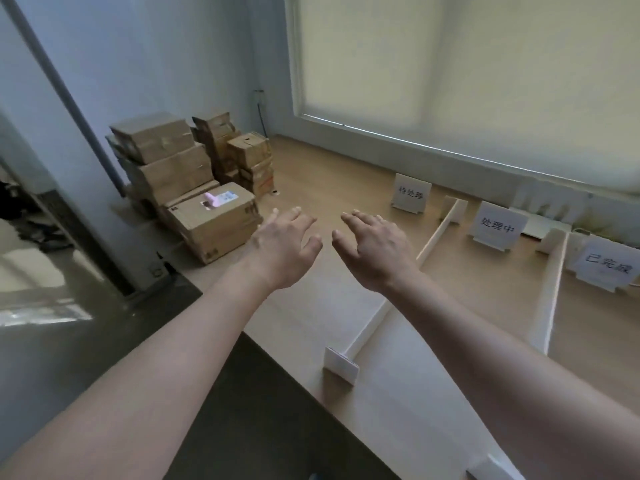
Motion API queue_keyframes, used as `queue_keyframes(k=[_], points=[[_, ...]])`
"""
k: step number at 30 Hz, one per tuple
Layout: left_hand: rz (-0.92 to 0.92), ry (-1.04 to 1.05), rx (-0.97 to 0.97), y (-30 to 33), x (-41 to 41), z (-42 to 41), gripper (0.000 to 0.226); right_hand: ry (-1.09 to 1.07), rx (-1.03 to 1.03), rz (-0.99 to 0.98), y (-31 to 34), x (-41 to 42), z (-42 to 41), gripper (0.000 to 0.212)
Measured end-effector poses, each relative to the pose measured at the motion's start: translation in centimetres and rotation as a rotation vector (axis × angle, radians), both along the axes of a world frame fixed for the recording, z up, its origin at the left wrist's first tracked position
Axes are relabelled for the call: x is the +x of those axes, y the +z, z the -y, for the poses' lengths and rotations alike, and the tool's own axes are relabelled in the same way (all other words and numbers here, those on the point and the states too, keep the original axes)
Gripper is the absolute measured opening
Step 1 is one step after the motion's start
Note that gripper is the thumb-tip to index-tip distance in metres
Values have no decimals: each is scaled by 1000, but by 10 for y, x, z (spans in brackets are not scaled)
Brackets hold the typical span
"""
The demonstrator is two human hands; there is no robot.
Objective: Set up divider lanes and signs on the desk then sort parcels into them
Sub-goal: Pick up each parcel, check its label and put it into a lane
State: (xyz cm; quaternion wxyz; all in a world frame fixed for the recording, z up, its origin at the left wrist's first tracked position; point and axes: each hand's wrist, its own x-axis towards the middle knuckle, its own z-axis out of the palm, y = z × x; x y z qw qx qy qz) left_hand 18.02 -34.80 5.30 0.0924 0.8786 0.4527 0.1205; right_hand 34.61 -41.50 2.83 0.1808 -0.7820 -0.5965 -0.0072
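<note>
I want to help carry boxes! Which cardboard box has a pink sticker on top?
The box at the front of the pile, nearest the left hand. Its top carries a pink mark beside a white label; no such pink mark shows on the other boxes stacked behind it.

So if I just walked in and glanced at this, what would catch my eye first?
Probably the two bare hands, left hand and right hand, stretched out empty over the desk with fingers spread. Next, the stack of cardboard parcels piled at the desk's far left corner. Then the three white signs standing along the back, with white dividers between them.
</note>
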Motion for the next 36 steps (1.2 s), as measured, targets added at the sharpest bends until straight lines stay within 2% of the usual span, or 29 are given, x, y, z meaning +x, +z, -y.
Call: queue_keyframes(k=[5, 10, 17, 27, 36], points=[[-15, 110, -96, -14, -44, -102, 53, 103, -47, -82, -19, -29, -120, 85], [2, 186, -121, -31, -86, -190, 51, 204, -83, -110, -32, -59, -217, 65], [-4, 207, -204, -65, -145, -304, 51, 218, -120, -132, -60, -110, -335, 54], [-45, 21, -302, -102, -212, -489, 51, -28, -222, -197, -102, -185, -480, 47], [-95, -124, -383, -133, -200, -610, 46, -285, -311, -292, -145, -181, -573, 48]])
